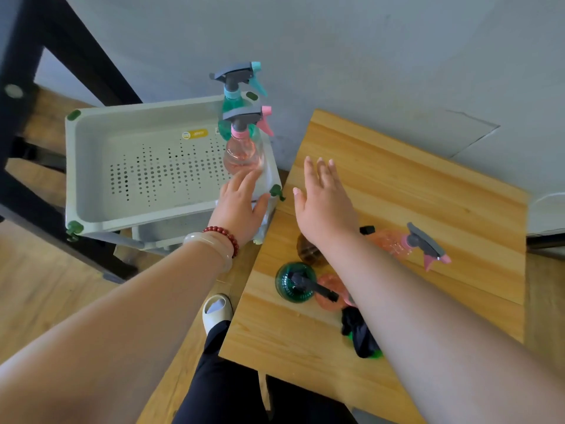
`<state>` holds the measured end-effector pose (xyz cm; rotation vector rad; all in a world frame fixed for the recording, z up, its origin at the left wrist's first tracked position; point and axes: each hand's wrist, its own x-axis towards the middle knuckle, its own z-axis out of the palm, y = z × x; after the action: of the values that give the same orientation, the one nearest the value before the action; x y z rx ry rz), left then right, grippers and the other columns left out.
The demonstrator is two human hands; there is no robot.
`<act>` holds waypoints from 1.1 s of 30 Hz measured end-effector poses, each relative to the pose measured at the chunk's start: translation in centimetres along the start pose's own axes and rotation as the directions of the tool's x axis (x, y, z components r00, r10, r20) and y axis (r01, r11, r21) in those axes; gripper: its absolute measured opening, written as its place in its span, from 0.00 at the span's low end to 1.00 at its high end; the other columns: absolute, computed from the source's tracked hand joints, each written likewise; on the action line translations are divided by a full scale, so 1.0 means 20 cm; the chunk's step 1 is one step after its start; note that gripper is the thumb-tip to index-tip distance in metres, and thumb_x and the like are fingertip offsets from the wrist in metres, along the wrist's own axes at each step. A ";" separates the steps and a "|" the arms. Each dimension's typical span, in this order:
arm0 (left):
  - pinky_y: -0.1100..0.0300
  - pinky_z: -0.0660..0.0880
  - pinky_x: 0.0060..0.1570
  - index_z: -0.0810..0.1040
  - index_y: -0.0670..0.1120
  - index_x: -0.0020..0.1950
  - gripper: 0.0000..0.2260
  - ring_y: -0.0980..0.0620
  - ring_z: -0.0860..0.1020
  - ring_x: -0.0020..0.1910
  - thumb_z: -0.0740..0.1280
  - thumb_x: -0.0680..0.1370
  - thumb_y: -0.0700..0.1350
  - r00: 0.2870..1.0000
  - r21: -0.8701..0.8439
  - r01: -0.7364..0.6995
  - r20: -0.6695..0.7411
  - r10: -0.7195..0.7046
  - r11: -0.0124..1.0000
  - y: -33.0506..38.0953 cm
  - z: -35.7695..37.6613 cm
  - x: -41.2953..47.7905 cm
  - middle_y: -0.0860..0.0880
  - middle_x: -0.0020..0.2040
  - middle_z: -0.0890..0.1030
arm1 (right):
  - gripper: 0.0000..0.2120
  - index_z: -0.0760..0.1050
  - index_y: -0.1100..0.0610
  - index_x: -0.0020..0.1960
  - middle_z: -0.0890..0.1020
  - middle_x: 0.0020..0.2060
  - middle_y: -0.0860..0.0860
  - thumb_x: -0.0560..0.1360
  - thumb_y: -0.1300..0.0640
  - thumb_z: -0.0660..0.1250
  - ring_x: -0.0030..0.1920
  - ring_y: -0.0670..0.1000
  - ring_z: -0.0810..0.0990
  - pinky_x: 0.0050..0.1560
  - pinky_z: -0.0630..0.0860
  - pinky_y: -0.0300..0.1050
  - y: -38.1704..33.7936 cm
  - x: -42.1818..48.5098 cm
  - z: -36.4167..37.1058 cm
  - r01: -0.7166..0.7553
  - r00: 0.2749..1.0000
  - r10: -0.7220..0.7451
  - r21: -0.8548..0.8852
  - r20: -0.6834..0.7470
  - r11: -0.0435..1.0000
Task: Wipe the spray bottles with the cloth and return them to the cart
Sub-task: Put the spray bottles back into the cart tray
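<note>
The pink bottle (243, 151) is being touched in the cart (91, 166) corner by the left hand (241, 206), fingers straight, cloth (261, 231) beneath. The right hand (324, 203) is being held relaxed over the table (397, 166). The bottle risks being toppled if the cloth is dragged.

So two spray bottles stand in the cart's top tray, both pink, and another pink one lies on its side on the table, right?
Not both pink. The head view shows the nearer bottle pink and the farther bottle teal. Two do stand in the top tray, and a pink bottle lies on its side on the table.
</note>
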<state>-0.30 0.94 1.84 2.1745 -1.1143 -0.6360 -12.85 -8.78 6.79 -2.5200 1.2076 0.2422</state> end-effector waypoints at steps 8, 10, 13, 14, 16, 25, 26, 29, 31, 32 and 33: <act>0.59 0.62 0.68 0.72 0.49 0.71 0.17 0.49 0.68 0.70 0.58 0.84 0.51 0.969 -0.012 -0.036 0.244 0.038 0.999 0.22 0.11 -0.28 0.49 0.70 0.73 | 0.26 0.49 0.54 0.80 0.51 0.80 0.55 0.85 0.48 0.47 0.80 0.55 0.45 0.78 0.48 0.51 0.18 -0.22 -0.07 -0.025 0.998 0.027 -0.038 0.049 0.999; 0.59 0.64 0.66 0.74 0.49 0.69 0.17 0.50 0.71 0.67 0.59 0.83 0.52 0.950 -0.012 -0.059 0.307 0.060 0.998 0.25 0.12 -0.34 0.50 0.67 0.75 | 0.26 0.50 0.54 0.80 0.52 0.80 0.55 0.85 0.48 0.47 0.80 0.55 0.45 0.78 0.47 0.53 0.20 -0.26 -0.05 -0.023 0.997 0.027 -0.059 0.073 0.998; 0.54 0.67 0.68 0.72 0.51 0.71 0.19 0.51 0.70 0.68 0.62 0.81 0.55 0.908 0.060 -0.075 0.416 0.044 0.995 0.26 0.14 -0.43 0.51 0.68 0.74 | 0.25 0.51 0.53 0.80 0.53 0.80 0.55 0.85 0.47 0.46 0.80 0.55 0.45 0.78 0.42 0.53 0.23 -0.31 0.00 -0.003 0.994 0.016 -0.113 0.112 0.994; 0.53 0.67 0.69 0.71 0.52 0.72 0.21 0.51 0.69 0.69 0.63 0.81 0.56 0.890 0.093 -0.075 0.455 0.025 0.993 0.26 0.14 -0.46 0.52 0.70 0.73 | 0.25 0.51 0.53 0.80 0.53 0.80 0.55 0.85 0.47 0.46 0.80 0.55 0.45 0.78 0.40 0.53 0.23 -0.32 0.02 0.012 0.993 0.006 -0.147 0.120 0.989; 0.53 0.67 0.69 0.68 0.52 0.74 0.24 0.50 0.68 0.70 0.64 0.80 0.57 0.853 0.165 -0.097 0.522 -0.004 0.982 0.26 0.17 -0.49 0.52 0.71 0.71 | 0.25 0.54 0.53 0.80 0.55 0.79 0.55 0.85 0.47 0.45 0.80 0.56 0.46 0.77 0.38 0.54 0.25 -0.33 0.05 0.049 0.993 -0.024 -0.212 0.117 0.976; 0.56 0.70 0.61 0.73 0.50 0.71 0.17 0.48 0.73 0.62 0.63 0.82 0.48 0.855 0.212 -0.080 0.517 -0.042 0.974 0.24 0.26 -0.48 0.49 0.65 0.75 | 0.19 0.66 0.55 0.72 0.64 0.75 0.56 0.84 0.52 0.50 0.78 0.58 0.53 0.77 0.39 0.55 0.29 -0.36 0.08 0.080 0.995 -0.066 -0.227 0.068 0.971; 0.57 0.70 0.59 0.74 0.50 0.69 0.15 0.48 0.74 0.61 0.62 0.82 0.48 0.856 0.214 -0.099 0.517 -0.027 0.972 0.24 0.26 -0.48 0.48 0.64 0.75 | 0.19 0.66 0.55 0.72 0.64 0.75 0.56 0.84 0.51 0.50 0.78 0.58 0.52 0.77 0.39 0.55 0.28 -0.35 0.09 0.077 0.996 -0.063 -0.230 0.066 0.970; 0.56 0.71 0.58 0.74 0.49 0.70 0.15 0.47 0.74 0.59 0.60 0.83 0.49 0.845 0.268 -0.164 0.534 -0.005 0.949 0.23 0.24 -0.47 0.48 0.62 0.76 | 0.19 0.66 0.55 0.72 0.63 0.76 0.56 0.84 0.51 0.50 0.78 0.59 0.51 0.77 0.37 0.56 0.27 -0.35 0.09 0.059 0.997 -0.048 -0.230 0.052 0.971; 0.54 0.73 0.58 0.73 0.48 0.70 0.16 0.47 0.75 0.59 0.58 0.84 0.49 0.855 0.309 -0.188 0.519 0.000 0.932 0.22 0.22 -0.47 0.47 0.62 0.76 | 0.20 0.65 0.54 0.73 0.62 0.76 0.57 0.84 0.51 0.50 0.79 0.59 0.50 0.76 0.36 0.57 0.27 -0.35 0.09 0.054 0.998 -0.046 -0.218 0.044 0.975; 0.54 0.73 0.57 0.73 0.47 0.69 0.16 0.46 0.76 0.58 0.58 0.84 0.49 0.868 0.316 -0.190 0.497 0.008 0.929 0.20 0.21 -0.48 0.47 0.62 0.77 | 0.21 0.63 0.54 0.75 0.61 0.77 0.57 0.84 0.51 0.50 0.79 0.59 0.50 0.76 0.36 0.56 0.27 -0.35 0.09 0.051 0.998 -0.044 -0.204 0.039 0.978; 0.54 0.73 0.56 0.73 0.47 0.69 0.15 0.46 0.76 0.57 0.58 0.84 0.49 0.883 0.311 -0.183 0.469 0.017 0.933 0.19 0.19 -0.48 0.48 0.62 0.77 | 0.21 0.62 0.54 0.76 0.60 0.77 0.57 0.84 0.50 0.50 0.79 0.59 0.49 0.76 0.36 0.56 0.26 -0.35 0.08 0.045 0.999 -0.039 -0.186 0.033 0.982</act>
<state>-9.98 6.13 3.28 2.2959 -1.6911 -1.0085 -21.36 -6.18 6.17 -2.6879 1.1684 0.3970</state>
